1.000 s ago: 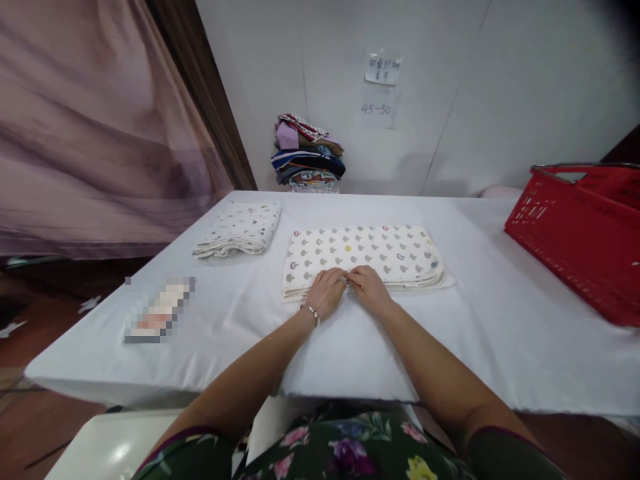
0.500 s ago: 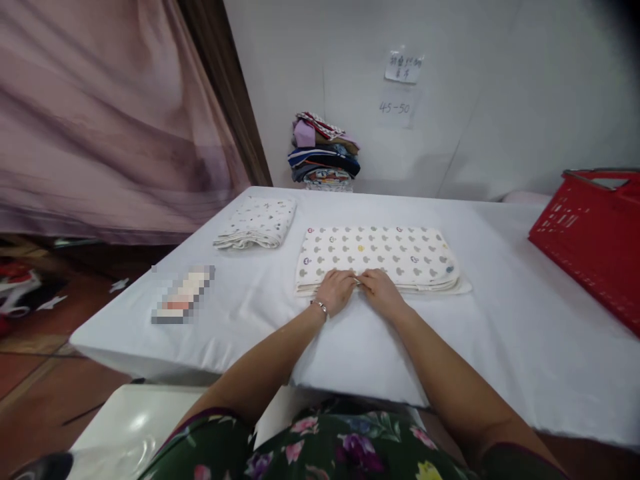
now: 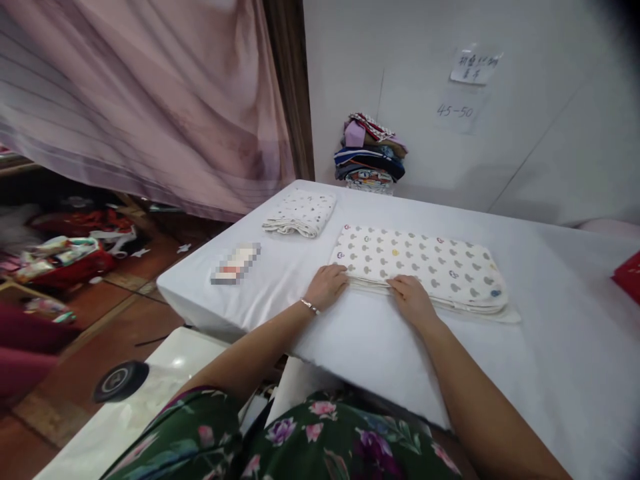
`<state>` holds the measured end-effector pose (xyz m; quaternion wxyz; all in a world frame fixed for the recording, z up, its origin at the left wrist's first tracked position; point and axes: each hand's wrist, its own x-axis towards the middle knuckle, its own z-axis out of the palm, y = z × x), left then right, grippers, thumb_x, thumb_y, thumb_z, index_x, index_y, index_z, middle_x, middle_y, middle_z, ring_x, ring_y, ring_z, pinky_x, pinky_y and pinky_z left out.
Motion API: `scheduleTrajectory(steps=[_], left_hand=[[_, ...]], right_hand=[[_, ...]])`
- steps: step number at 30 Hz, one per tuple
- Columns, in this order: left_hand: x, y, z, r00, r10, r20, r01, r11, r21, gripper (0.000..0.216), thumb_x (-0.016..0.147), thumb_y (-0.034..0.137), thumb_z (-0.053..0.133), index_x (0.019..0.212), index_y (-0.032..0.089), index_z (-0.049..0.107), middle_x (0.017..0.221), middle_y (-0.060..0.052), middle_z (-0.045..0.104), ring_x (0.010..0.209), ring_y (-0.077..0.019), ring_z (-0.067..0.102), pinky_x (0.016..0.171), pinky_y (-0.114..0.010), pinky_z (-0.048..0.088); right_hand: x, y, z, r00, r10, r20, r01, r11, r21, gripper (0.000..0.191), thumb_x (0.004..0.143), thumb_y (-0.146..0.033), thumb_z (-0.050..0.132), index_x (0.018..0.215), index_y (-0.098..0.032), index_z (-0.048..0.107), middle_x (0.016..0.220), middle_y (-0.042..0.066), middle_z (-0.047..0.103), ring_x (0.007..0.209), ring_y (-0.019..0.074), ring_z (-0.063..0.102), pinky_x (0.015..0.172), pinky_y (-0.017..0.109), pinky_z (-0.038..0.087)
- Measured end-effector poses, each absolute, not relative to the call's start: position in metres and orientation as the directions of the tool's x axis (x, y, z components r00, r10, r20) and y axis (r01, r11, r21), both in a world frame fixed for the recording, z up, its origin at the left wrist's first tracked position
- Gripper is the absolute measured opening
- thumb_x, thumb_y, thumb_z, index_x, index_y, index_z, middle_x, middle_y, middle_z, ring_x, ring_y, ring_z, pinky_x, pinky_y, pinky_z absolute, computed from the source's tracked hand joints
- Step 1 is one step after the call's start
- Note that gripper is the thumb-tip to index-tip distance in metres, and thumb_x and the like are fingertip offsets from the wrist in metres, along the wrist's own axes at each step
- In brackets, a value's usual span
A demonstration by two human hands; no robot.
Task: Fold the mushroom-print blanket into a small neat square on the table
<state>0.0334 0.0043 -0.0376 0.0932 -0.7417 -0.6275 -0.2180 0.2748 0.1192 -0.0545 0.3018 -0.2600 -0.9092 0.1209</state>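
A folded white cloth (image 3: 420,263) with grey mushroom-like prints and a few coloured ones lies flat on the table, its layered edge towards me. My left hand (image 3: 326,287), with a bracelet at the wrist, is closed on the cloth's near left corner. Farther right along the same edge, my right hand (image 3: 413,299) pinches the layers between thumb and fingers. The undersides of both hands are hidden. Beyond my left hand lies another folded white cloth (image 3: 303,212) with small scattered prints.
The white-covered table (image 3: 550,360) has a blurred-out flat object (image 3: 236,264) at its left. A stack of folded textiles (image 3: 371,157) stands behind it by the wall. Part of a red basket (image 3: 627,277) shows at the right. A pink curtain (image 3: 200,100) hangs at the left.
My hands, close together before at the cloth's near edge, have spread apart, the left to the corner and the right along the edge. The view has turned left.
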Motion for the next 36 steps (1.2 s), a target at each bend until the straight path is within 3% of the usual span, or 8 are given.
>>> scheduleTrajectory(steps=[12,17,20,28,33,36], left_hand=[[0.015,-0.011,-0.043,-0.024,0.895,0.445,0.982,-0.062,0.178,0.021,0.084,0.018,0.048,0.096,0.023,0.064,0.117,-0.006,0.058,0.108,-0.0210,0.051,0.089,-0.038,0.042],[0.015,-0.012,-0.040,-0.116,0.894,0.432,0.988,0.061,0.139,0.017,0.085,0.026,0.050,0.087,0.023,0.066,0.114,-0.006,0.060,0.108,-0.0239,0.051,0.087,-0.041,0.041],[0.012,-0.014,-0.041,-0.210,0.875,0.437,0.971,0.133,0.199,0.016,0.084,0.028,0.052,0.081,0.022,0.066,0.108,-0.006,0.062,0.105,-0.0237,0.052,0.085,-0.041,0.042],[0.007,-0.017,-0.041,-0.336,0.778,0.531,0.893,0.083,0.443,0.010,0.080,0.024,0.054,0.082,0.021,0.063,0.090,-0.003,0.064,0.088,-0.0162,0.057,0.082,-0.032,0.045],[0.011,-0.010,-0.043,-0.280,0.833,0.478,0.886,0.032,0.462,0.017,0.078,0.025,0.057,0.094,0.023,0.064,0.094,-0.003,0.064,0.091,-0.0169,0.056,0.083,-0.032,0.045],[0.011,-0.005,-0.043,-0.276,0.864,0.421,0.892,0.068,0.446,0.018,0.079,0.019,0.053,0.092,0.022,0.065,0.092,-0.002,0.065,0.090,-0.0176,0.056,0.082,-0.033,0.044]], right_hand=[[0.276,0.116,-0.053,-0.678,0.575,0.458,0.436,0.816,-0.380,0.025,0.087,-0.021,0.045,0.101,-0.021,0.066,0.092,0.007,0.061,0.087,0.0221,0.051,0.079,0.037,0.043],[0.276,0.116,-0.052,-0.700,0.567,0.434,0.443,0.822,-0.359,0.025,0.088,-0.021,0.044,0.100,-0.020,0.066,0.092,0.007,0.061,0.088,0.0224,0.051,0.079,0.037,0.043],[0.276,0.116,-0.052,-0.703,0.570,0.424,0.452,0.819,-0.353,0.025,0.087,-0.020,0.045,0.100,-0.020,0.066,0.092,0.007,0.061,0.088,0.0227,0.052,0.079,0.037,0.042],[0.275,0.117,-0.054,-0.709,0.563,0.426,0.457,0.826,-0.331,0.026,0.088,-0.021,0.044,0.101,-0.020,0.066,0.092,0.008,0.061,0.085,0.0223,0.052,0.079,0.038,0.042],[0.275,0.115,-0.052,-0.708,0.563,0.426,0.464,0.826,-0.321,0.025,0.087,-0.021,0.045,0.100,-0.019,0.066,0.091,0.008,0.061,0.085,0.0224,0.051,0.078,0.037,0.042],[0.274,0.114,-0.050,-0.713,0.565,0.416,0.469,0.825,-0.316,0.025,0.088,-0.020,0.044,0.100,-0.019,0.067,0.090,0.008,0.061,0.084,0.0222,0.051,0.077,0.037,0.042]])
